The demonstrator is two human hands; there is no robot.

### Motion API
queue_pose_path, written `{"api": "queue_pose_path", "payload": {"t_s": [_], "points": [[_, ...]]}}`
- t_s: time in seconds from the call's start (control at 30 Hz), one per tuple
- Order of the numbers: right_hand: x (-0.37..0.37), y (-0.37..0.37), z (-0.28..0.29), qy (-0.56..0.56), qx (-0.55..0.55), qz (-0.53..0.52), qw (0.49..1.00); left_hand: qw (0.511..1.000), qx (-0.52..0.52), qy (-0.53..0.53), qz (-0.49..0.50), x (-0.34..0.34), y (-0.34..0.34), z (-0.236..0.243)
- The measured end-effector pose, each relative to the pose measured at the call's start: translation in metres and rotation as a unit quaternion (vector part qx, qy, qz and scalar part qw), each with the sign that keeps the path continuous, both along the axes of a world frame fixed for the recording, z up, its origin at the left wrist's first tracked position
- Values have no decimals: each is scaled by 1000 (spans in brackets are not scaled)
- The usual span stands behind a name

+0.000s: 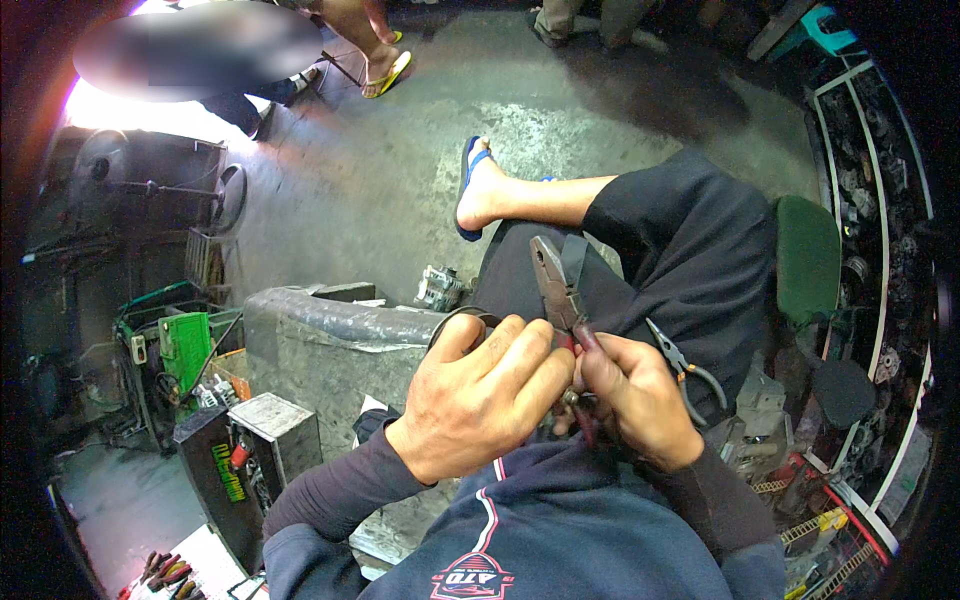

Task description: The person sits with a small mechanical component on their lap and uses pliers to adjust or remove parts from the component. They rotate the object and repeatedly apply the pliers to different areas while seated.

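My right hand (645, 395) is wrapped round a pair of combination pliers (552, 280) with dark red handles. Their worn metal jaws point away from me, above my lap. Close beside them is my left hand (485, 385), fingers curled in and meeting the right fingertips. A dark curved edge (465, 318) shows behind its thumb and index finger; what it grips is mostly hidden. Between the hands sits a small metallic piece (571, 397), too small to name. A flat black strip (573, 260) stands up beside the jaws. Long-nose pliers (682, 362) with grey-orange handles lie on my right thigh.
At the left is a worn bench (340, 345) with a metal machine part (438, 288) at its far end. Beyond it stands a green box (186, 345). Several tools (165, 572) lie lower left. Shelves of parts (865, 220) line the right. Other people's feet (385, 70) are ahead.
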State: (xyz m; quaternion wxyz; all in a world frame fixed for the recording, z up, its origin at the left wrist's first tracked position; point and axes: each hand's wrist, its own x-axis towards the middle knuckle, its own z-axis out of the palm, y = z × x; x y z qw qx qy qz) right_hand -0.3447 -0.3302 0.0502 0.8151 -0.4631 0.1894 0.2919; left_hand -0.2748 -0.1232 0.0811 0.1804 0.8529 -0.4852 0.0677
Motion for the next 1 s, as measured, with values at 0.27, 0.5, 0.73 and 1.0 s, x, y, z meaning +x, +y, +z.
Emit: {"api": "queue_pose_path", "payload": {"t_s": [0.27,0.5,0.73,1.0], "points": [[22,34,-52,-14,304,-58,951,978,28,-182,-100,0,3,11],[38,24,-21,-113,308,-85,941,978,30,-186,-85,9,-4,33],[49,10,-12,-138,244,-123,952,993,-86,82,12,2,7,63],[63,13,5,-283,-16,-43,958,558,-562,565,232,5,-28,15]]}}
